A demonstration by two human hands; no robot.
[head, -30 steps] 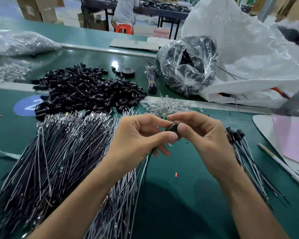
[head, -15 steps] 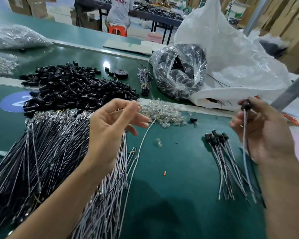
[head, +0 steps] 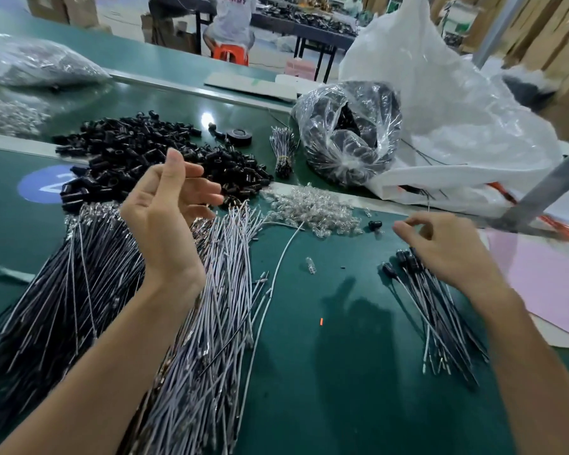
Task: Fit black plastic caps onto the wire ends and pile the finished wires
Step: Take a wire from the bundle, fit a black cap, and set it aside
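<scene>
Hand (head: 447, 254) (right) now empty, low over finished wires (head: 440, 318).

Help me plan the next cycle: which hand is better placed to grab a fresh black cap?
Left. The left hand hovers open beside the black cap heap, above the uncapped wires; the right hand is over the finished wires, far from that heap.

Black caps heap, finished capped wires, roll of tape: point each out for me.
black caps heap (head: 128, 142), head view, middle of the heap
finished capped wires (head: 440, 323), head view, wire shafts mid-pile
roll of tape (head: 240, 140), head view, its near side wall
</scene>
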